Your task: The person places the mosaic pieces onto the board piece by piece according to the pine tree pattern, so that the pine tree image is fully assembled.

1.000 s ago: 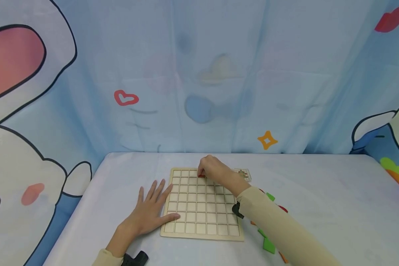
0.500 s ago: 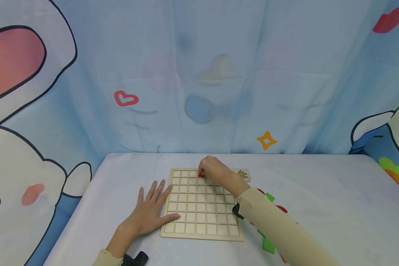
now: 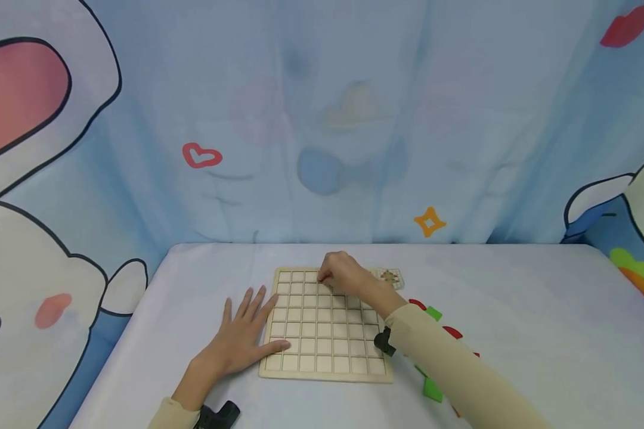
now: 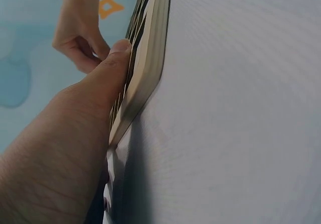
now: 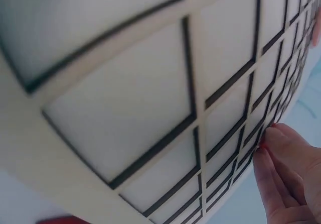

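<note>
Loose red pieces (image 3: 452, 332) and green pieces (image 3: 433, 390) are lying on the white surface (image 3: 531, 333) to the right of the wooden grid board (image 3: 309, 330). The right sleeve (image 3: 451, 369) is stretching across this cluster and covering part of it, while the right forearm is blocking the view of some cells on the board's far right. A small patterned card (image 3: 390, 278) is lying just beyond the board's far right corner, partly behind the wrist. Black devices are sitting at both wrists, and a blue printed curtain (image 3: 461, 149) is hanging behind the surface.

The right hand (image 3: 346, 275) is bending over the board's far row, near the middle; its thumb and fingertips are closing on a red piece (image 5: 263, 144), with only a sliver showing in the right wrist view. The fingers are hiding the rest, so I cannot tell which way its long axis is pointing, nor whether it is sitting in a cell. The left hand (image 3: 245, 338) is lying spread with straight fingers at the board's left edge, gripping nothing, its thumb resting on the near left part.

The board is lying flat, its near edge facing the person and running side to side, its other grid lines pointing toward the curtain.
</note>
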### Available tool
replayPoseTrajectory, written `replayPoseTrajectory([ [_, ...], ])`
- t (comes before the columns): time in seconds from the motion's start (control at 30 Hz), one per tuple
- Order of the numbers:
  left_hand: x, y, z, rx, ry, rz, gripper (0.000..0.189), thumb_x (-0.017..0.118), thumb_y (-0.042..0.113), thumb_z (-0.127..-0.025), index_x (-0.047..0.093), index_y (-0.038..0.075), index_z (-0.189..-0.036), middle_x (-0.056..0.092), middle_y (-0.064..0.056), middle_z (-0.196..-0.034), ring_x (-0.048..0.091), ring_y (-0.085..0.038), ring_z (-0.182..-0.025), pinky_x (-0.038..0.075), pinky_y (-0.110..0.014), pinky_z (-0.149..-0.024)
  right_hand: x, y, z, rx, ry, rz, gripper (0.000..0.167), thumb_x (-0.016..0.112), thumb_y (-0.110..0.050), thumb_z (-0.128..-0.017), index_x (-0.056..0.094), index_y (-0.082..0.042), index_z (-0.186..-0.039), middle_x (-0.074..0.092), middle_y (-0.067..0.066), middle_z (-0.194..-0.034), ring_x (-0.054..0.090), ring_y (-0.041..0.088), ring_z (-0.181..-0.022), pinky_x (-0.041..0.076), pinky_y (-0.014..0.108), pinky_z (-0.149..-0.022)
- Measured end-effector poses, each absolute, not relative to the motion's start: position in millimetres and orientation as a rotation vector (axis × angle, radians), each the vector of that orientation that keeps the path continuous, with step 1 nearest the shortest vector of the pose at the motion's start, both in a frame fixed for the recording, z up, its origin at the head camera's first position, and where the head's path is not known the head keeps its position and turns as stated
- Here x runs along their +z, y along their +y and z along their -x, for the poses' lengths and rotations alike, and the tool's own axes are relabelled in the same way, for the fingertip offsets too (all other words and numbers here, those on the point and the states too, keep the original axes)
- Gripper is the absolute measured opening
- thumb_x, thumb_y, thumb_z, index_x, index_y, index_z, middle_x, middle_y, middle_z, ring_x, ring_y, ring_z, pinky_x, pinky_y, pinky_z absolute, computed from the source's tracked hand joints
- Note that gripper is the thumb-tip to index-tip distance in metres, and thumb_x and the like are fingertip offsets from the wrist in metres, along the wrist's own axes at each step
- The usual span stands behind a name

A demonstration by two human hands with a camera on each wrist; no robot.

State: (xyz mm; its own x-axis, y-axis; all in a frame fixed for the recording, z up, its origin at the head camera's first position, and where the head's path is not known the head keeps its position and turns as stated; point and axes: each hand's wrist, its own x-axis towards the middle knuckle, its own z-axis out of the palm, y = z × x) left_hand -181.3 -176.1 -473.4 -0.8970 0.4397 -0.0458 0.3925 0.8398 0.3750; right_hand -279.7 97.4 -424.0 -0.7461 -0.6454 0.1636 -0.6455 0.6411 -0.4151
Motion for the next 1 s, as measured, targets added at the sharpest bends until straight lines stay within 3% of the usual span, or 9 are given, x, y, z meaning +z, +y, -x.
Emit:
replayPoseTrajectory([
  [0.37, -472.1, -174.1, 179.2, 0.57, 2.895, -0.679, 0.096, 0.058, 0.069, -0.096, 0.025, 0.014, -0.168, 0.012, -0.018, -0.174, 0.003, -0.043, -0.16, -0.003, -0.076, -0.118, -414.4, 115.2, 227.8, 0.728, -2.916, -1.044, 0.017, 0.077, -0.001, -0.094, 0.079, -0.001, -0.111, 0.072, 0.012, -0.112, 0.07, 0.029, -0.105, 0.059, 0.038, -0.087],
  [0.73, -473.9, -174.7, 177.2, 0.579, 2.875, -0.665, 0.096, 0.056, 0.07, -0.097, 0.021, 0.017, -0.169, 0.009, -0.016, -0.175, 0.0, -0.04, -0.16, -0.007, -0.076, -0.118, -402.2, 156.6, 150.0, 0.671, -2.979, -1.028, 0.017, 0.081, -0.011, -0.092, 0.08, -0.009, -0.109, 0.069, -0.002, -0.109, 0.068, 0.019, -0.1, 0.06, 0.032, -0.082],
  [1.0, -472.1, -173.7, 177.1, 0.589, 2.875, -0.666, 0.096, 0.057, 0.07, -0.097, 0.022, 0.017, -0.169, 0.01, -0.016, -0.175, 0.001, -0.041, -0.16, -0.005, -0.076, -0.118, -392.2, 215.2, 134.5, 0.666, -3.007, -0.859, 0.02, 0.081, -0.011, -0.092, 0.079, -0.016, -0.111, 0.067, -0.007, -0.113, 0.065, 0.019, -0.104, 0.06, 0.037, -0.086],
])
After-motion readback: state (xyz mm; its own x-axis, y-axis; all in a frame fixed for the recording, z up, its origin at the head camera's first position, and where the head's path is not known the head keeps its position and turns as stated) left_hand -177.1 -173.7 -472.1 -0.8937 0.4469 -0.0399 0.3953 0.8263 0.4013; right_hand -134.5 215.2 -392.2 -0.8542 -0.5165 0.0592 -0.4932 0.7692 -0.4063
